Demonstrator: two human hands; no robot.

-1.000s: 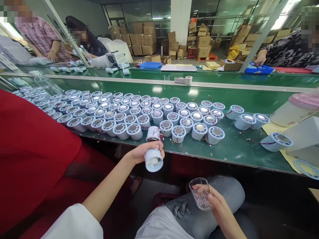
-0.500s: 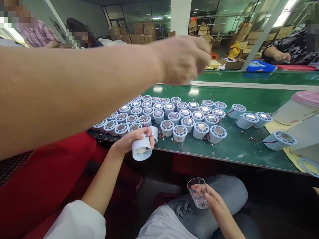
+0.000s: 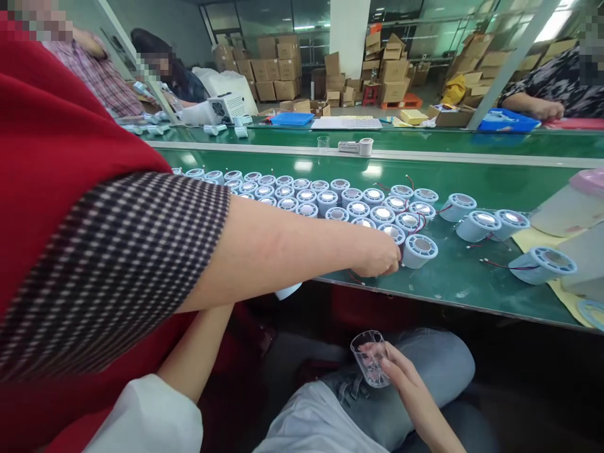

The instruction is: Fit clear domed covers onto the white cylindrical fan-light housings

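My right hand (image 3: 389, 363) is closed around a clear cup (image 3: 370, 360), held tilted above my lap. A co-worker's arm (image 3: 283, 245) reaches across from the left and hides my left hand; only my left forearm (image 3: 205, 349) shows. Below that arm, just off the table's edge, the lower end of a pale blue cylindrical housing (image 3: 289, 291) hangs in the air at my left hand. The co-worker's hand (image 3: 380, 255) is down among the housings, beside an upright one (image 3: 421, 250) at the near edge.
Rows of similar housings (image 3: 327, 200) with thin wires stand on the green table (image 3: 453, 289). A pink-lidded container (image 3: 561, 201) is at the right. Farther back sit another clear cup (image 3: 323, 143), a small fan-like device (image 3: 363, 147) and a blue tray (image 3: 291, 119). Co-workers sit opposite.
The co-worker's arm has swung down and toward the table, now covering my left hand and several housings. My right hand still holds the cup, shifted slightly.
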